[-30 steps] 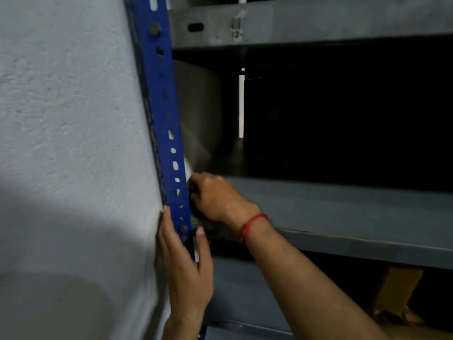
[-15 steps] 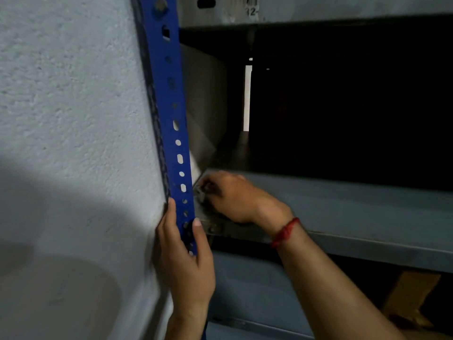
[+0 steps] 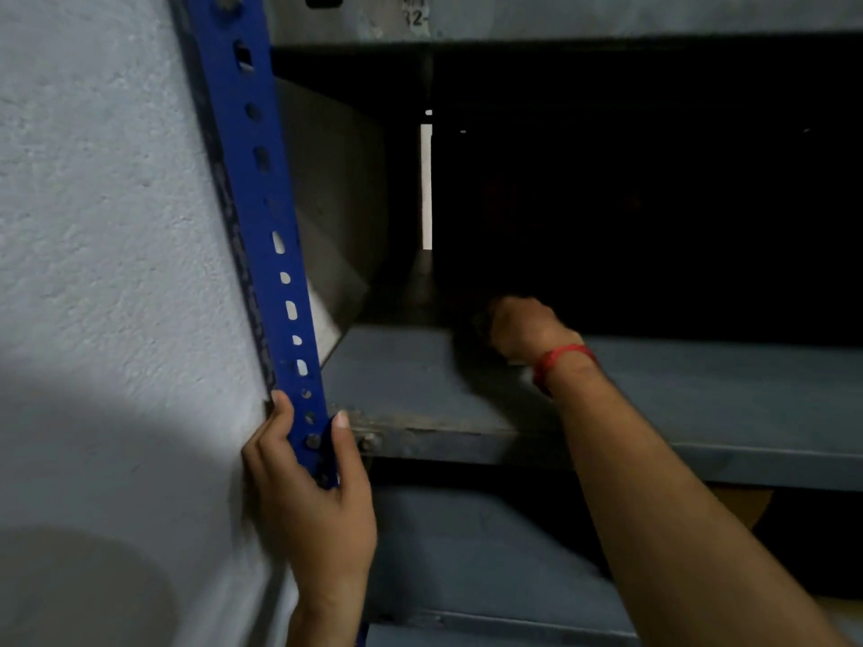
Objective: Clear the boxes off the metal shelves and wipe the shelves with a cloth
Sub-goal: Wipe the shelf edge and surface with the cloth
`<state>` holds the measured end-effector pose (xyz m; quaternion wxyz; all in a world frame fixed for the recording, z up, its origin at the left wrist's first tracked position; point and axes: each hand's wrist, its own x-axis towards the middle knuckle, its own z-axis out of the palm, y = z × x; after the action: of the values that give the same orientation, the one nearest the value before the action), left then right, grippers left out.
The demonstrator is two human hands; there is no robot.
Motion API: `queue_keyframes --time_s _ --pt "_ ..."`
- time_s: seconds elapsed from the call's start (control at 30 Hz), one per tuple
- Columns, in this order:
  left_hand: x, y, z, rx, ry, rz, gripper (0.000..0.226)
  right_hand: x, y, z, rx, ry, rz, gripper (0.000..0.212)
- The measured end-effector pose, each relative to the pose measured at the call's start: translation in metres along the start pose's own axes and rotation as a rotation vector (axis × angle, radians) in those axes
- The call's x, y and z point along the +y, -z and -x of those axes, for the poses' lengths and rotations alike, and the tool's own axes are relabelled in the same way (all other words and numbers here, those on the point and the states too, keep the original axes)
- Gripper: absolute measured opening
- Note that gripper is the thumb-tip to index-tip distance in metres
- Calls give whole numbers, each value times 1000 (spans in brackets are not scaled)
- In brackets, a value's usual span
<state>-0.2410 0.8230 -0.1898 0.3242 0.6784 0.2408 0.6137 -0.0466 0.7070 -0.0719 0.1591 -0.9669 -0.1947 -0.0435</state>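
Far left stood a white rough wall [image 3: 107, 254], part lit, part in shadow. Against it ran the blue post [image 3: 261, 212], slotted and holed, leaning slightly in the view. The left hand [image 3: 314, 502] was wrapped around the post low down, fingers on the wall side, thumb on the shelf side, just beside the bolt [image 3: 369, 442] at the shelf corner. The grip was closed on the post.

The shelf [image 3: 401, 385], grey metal, met the post at that corner. Its front edge showed grime near the bolt. The bay above the shelf held no visible boxes; the back was too dark to read. A grey side panel [image 3: 331, 189] closed the bay on the left, and a thin bright gap [image 3: 426, 189] showed behind it. The upper shelf [image 3: 607, 14] crossed the top, with a partly cut-off label [image 3: 414, 11].

The right hand [image 3: 520, 326] rested on the shelf, midway back, fingers curled into a fist. Something dark sat under it; whether it was the cloth could not be told. A red band [image 3: 560, 359] circled the wrist.

Below the shelf, the lower bay held a brown box [image 3: 742, 506], mostly hidden behind the right forearm.
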Motion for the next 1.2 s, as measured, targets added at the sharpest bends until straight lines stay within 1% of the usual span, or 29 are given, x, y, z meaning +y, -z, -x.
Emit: queue_keyframes --time_s 0.03,0.1,0.2,0.27,0.33,0.37,0.47,0.57,0.6,0.67,0.73,0.8,0.83,0.93,0.97,1.0,1.03,1.07,1.13,1.2 --pt "1 -1 1 7 -1 1 56 5 5 13 -3 -22 16 32" --pt "1 -4 3 22 6 15 55 -3 10 51 -24 30 44 33" --pt "1 -5 2 20 16 52 53 -47 -1 95 -23 247 -67 29" --pt "1 -5 2 14 6 58 54 -81 -13 99 -24 376 -163 26" --pt "0 -5 1 14 -15 65 56 -108 -28 83 -25 451 -239 24" --pt "-2 -6 1 17 -25 62 57 -116 -34 70 -25 468 -237 24" --pt "0 -5 1 43 -94 32 58 -111 -43 27 12 416 -134 30" --pt "19 -4 8 74 -257 -17 47 -58 -31 -4 62 269 -53 33" --pt "25 -5 10 48 -338 -25 40 -35 -24 -9 64 206 -22 32" --pt "34 -13 13 -87 -482 0 28 13 -7 -6 71 69 7 31" --pt "40 -22 8 -236 -528 41 23 46 9 16 101 -19 29 31" --pt "42 -33 2 -318 -499 34 27 56 17 57 110 -37 -18 31" --pt "43 -36 0 -338 -471 30 29 51 19 81 116 -6 -47 30" --pt "49 -37 2 -372 -327 69 33 7 6 140 145 190 -135 32" --pt "53 -35 1 -382 -257 79 34 -11 2 148 151 256 -169 37" --pt "57 -33 0 -394 -176 83 36 -26 -2 149 152 301 -204 44" --pt "59 -32 -1 -409 -108 78 37 -36 -6 142 135 321 -223 44" --pt "59 -32 -1 -411 -77 65 37 -43 -8 130 104 329 -226 40" --pt "60 -33 -1 -369 -137 21 35 -39 -11 95 39 363 -178 31" --pt "60 -35 1 -383 -177 -51 36 -22 -15 59 16 350 -107 33"
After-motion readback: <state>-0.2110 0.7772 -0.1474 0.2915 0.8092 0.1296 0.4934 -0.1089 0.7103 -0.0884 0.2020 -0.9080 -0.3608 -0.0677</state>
